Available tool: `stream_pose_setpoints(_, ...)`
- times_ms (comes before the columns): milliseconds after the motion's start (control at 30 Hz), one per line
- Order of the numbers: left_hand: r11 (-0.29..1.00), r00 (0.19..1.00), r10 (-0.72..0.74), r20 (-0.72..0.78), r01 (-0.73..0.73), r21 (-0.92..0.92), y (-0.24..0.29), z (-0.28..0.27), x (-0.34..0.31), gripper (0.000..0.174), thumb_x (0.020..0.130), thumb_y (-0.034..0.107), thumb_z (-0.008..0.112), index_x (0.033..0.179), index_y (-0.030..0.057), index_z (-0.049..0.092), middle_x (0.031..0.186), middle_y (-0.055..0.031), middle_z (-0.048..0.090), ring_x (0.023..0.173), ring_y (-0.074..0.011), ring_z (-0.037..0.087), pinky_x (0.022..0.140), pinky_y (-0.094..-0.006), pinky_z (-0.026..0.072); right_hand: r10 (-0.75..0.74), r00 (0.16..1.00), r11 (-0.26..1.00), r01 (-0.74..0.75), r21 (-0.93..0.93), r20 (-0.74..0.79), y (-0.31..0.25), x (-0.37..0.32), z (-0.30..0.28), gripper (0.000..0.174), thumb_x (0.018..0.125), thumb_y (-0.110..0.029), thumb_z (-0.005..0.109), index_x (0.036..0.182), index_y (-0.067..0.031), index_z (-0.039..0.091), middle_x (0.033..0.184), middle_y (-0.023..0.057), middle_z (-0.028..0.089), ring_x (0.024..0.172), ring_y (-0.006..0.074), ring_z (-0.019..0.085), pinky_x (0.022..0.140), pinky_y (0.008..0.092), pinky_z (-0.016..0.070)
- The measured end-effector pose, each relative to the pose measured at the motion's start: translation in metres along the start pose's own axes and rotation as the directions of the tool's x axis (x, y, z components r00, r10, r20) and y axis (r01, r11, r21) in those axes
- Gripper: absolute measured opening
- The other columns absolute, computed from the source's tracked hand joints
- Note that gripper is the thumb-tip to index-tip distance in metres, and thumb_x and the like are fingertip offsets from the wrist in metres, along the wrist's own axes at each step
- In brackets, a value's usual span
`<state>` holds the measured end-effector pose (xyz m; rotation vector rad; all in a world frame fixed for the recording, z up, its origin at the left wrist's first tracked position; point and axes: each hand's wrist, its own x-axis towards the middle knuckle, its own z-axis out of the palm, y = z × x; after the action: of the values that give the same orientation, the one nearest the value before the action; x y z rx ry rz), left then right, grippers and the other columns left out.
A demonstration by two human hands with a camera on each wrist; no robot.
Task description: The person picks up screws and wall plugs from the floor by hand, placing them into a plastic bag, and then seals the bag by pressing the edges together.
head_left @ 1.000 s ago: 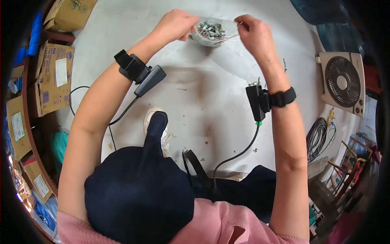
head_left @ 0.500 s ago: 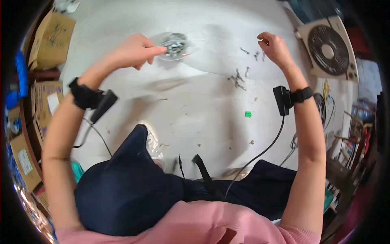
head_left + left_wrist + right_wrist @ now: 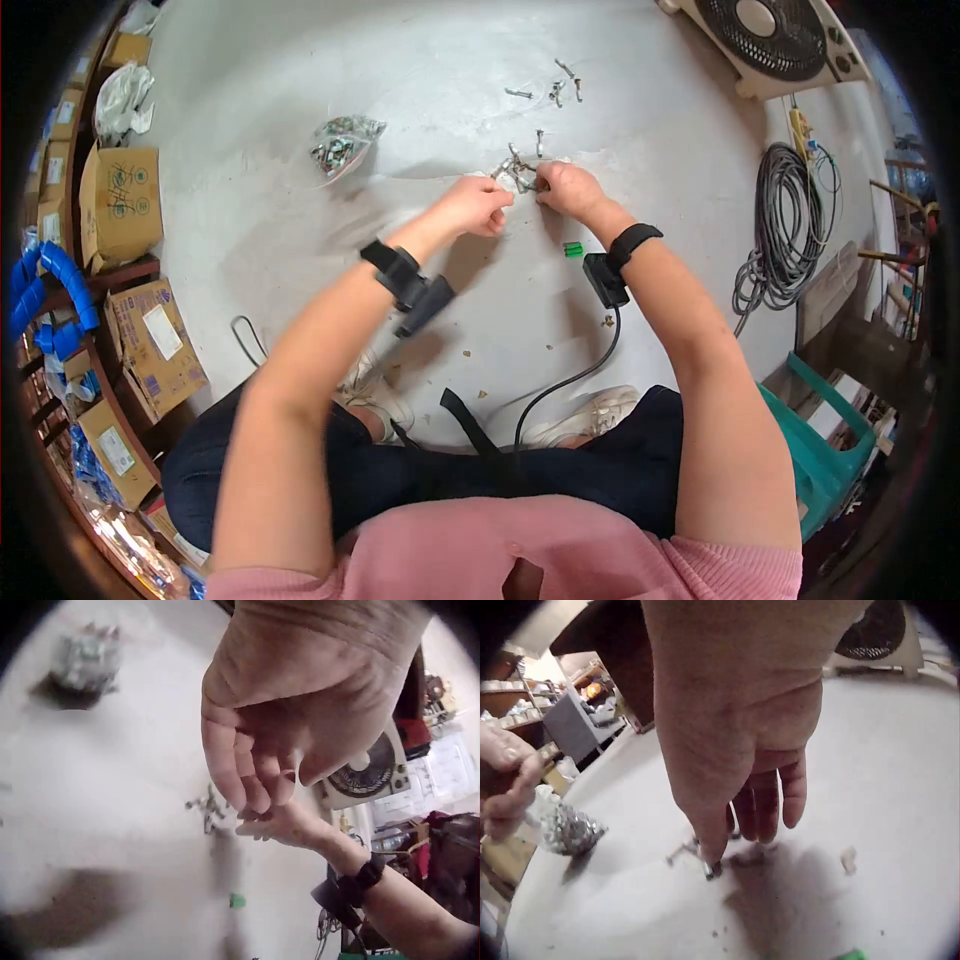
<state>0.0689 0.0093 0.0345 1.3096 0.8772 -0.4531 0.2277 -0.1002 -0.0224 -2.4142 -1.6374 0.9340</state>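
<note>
Several small metal bolts (image 3: 517,166) lie in a loose pile on the pale floor, with a few more (image 3: 558,90) scattered farther off. My right hand (image 3: 572,188) reaches down at the pile's right side. In the right wrist view, its thumb tip is right at one bolt (image 3: 710,870), while the other fingers point down beside it. My left hand (image 3: 475,205) hovers just left of the pile, fingers loosely curled with nothing in them, as the left wrist view shows. A clear plastic bag (image 3: 345,147) full of similar bolts stands to the left.
A small green piece (image 3: 573,249) lies near the right wrist. A box fan (image 3: 770,40) stands at the far right, above a coiled black cable (image 3: 785,225). Cardboard boxes (image 3: 122,205) line the left side, and a green plastic stool (image 3: 825,450) is at the lower right.
Both hands have let go of the bag, which stays on the floor. They have come inward to the bolt pile, and the head view has shifted.
</note>
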Motion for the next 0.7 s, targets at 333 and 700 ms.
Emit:
stream_pose_setpoints(333,0.495,0.993,-0.109,0.05,0.098,-0.863,-0.024,0.059,0.02,0.032,0.089,0.032,0.039,0.104,0.0042,0.045,0.105,-0.0131,0.052,0.094,-0.024,0.053,0.082,-0.0421,0.0439,-0.085,0.995,0.739,0.097,0.667,-0.05,-0.035,-0.064,-0.026,0.023,0.073,-0.021,0.063,0.088,-0.0036,0.062,0.08,0.0111,0.063,0.069,0.0189,0.059,0.066,0.0308,0.0471)
stream_pose_setpoints(700,0.934,0.896,0.073,-0.439,-0.216,-0.285,0.203,-0.047,-0.123,0.019,0.086,0.019,0.049,0.1,0.0071,0.054,0.056,0.0068,0.035,0.044,-0.0029,0.027,0.036,-0.0177,0.0201,0.185,0.955,0.756,0.012,0.655,-0.231,0.059,-0.104,-0.092,0.022,0.073,-0.021,0.061,0.082,-0.0016,0.062,0.077,0.0133,0.063,0.072,0.0235,0.06,0.065,0.032,0.0469)
